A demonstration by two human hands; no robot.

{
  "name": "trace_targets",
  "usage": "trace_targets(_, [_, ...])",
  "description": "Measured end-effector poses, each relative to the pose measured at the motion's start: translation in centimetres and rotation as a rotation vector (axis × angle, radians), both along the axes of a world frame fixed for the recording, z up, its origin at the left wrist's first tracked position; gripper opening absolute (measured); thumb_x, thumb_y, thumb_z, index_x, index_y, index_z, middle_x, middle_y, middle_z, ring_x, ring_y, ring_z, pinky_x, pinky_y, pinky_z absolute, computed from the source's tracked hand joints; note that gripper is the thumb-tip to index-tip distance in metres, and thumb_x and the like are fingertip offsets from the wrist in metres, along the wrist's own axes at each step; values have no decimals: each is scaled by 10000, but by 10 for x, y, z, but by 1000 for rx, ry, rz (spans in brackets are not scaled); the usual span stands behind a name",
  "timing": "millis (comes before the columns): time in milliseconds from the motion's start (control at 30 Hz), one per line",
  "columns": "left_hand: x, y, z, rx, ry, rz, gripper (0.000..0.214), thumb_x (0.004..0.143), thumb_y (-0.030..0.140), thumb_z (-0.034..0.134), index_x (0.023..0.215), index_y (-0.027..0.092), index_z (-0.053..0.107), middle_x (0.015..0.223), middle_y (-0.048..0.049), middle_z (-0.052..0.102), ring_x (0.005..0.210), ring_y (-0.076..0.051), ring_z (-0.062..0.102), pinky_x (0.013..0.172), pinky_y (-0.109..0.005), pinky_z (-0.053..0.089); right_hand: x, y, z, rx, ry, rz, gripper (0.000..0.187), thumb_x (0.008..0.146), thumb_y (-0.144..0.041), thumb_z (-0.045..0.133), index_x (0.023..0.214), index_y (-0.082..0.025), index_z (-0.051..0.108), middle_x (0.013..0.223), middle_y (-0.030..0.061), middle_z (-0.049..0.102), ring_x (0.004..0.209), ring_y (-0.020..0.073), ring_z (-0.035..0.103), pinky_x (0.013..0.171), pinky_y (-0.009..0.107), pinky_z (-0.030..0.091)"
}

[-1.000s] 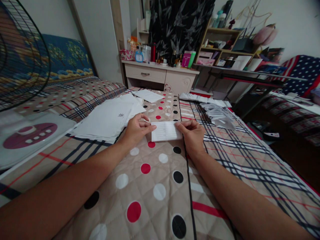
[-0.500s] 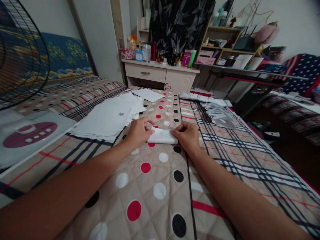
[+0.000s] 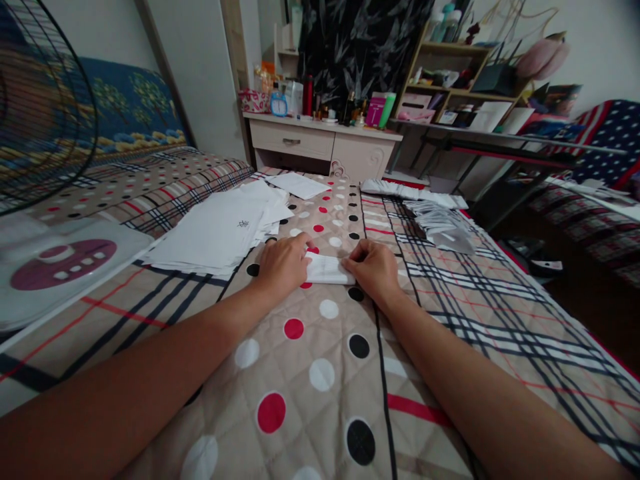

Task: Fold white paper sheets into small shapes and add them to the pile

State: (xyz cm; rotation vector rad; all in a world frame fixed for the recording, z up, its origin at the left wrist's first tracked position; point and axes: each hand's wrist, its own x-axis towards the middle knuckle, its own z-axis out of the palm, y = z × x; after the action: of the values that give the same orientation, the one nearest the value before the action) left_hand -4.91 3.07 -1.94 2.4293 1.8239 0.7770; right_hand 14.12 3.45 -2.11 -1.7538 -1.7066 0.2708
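Note:
A narrow folded strip of white paper (image 3: pixel 329 269) lies across the dotted bedcover between my two hands. My left hand (image 3: pixel 285 262) is closed on the strip's left end, its thumb hidden behind the fingers. At the opposite end, my right hand (image 3: pixel 374 268) pinches the paper between thumb and fingers. Left of my hands spreads a loose stack of white paper sheets (image 3: pixel 210 230), the top one bearing a small dark written character. To the right sits a fanned pile of folded paper strips (image 3: pixel 437 223), with a long row of folded paper (image 3: pixel 400 189) behind it.
At the left stand a wire-caged fan (image 3: pixel 45 113) and a clear plastic bag (image 3: pixel 75 267) with a purple print. A cream dresser (image 3: pixel 295 141) with bottles is beyond the bed. The quilted bedcover (image 3: pixel 295 373) drops off along its right edge.
My left hand has turned over the left end of the strip and covers more of it. My right hand keeps its pinch. The view has shifted slightly.

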Motion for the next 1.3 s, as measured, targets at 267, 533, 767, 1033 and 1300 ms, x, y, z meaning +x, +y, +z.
trace_targets(267, [1, 3, -7, 145, 107, -56, 124, 802, 126, 599, 890, 212, 614, 986, -80, 622, 990, -277, 560, 814, -399, 429, 0, -1, 1, 9, -4, 16, 100, 662, -263, 677, 617, -210, 607, 613, -17, 634, 571, 134, 537, 545, 251, 337])
trace_targets(533, [1, 6, -11, 42, 133, -250, 159, 877, 109, 503, 904, 134, 658, 951, -105, 635, 932, -245, 581, 856, -373, 456, -1, -2, 3, -12, -30, 0, 91, 658, -279, 668, 626, -215, 612, 616, -18, 633, 580, 140, 539, 543, 260, 319])
trace_targets(767, [-17, 8, -6, -138, -52, -393, 223, 801, 204, 663, 1018, 161, 640, 1118, -102, 612, 1093, -241, 554, 971, -378, 430, 1, -1, 2, -12, -37, 11, 93, 674, -283, 659, 631, -213, 614, 614, -18, 624, 568, 134, 529, 524, 254, 303])
trace_targets(1033, [-34, 18, 10, -412, -218, -493, 408, 654, 257, 747, 1053, 209, 675, 1139, -71, 634, 1060, -222, 598, 929, -322, 450, 3, 1, -1, 2, -28, 39, 95, 666, -282, 665, 632, -210, 613, 613, -18, 619, 559, 129, 517, 506, 250, 293])
trace_targets(1300, [-38, 23, 17, -458, -241, -538, 447, 575, 206, 771, 1017, 231, 710, 1112, -52, 664, 1038, -220, 614, 919, -308, 445, 5, -2, 9, -14, -49, 20, 105, 712, -307, 682, 692, -209, 647, 691, 14, 664, 651, 176, 595, 582, 289, 406])
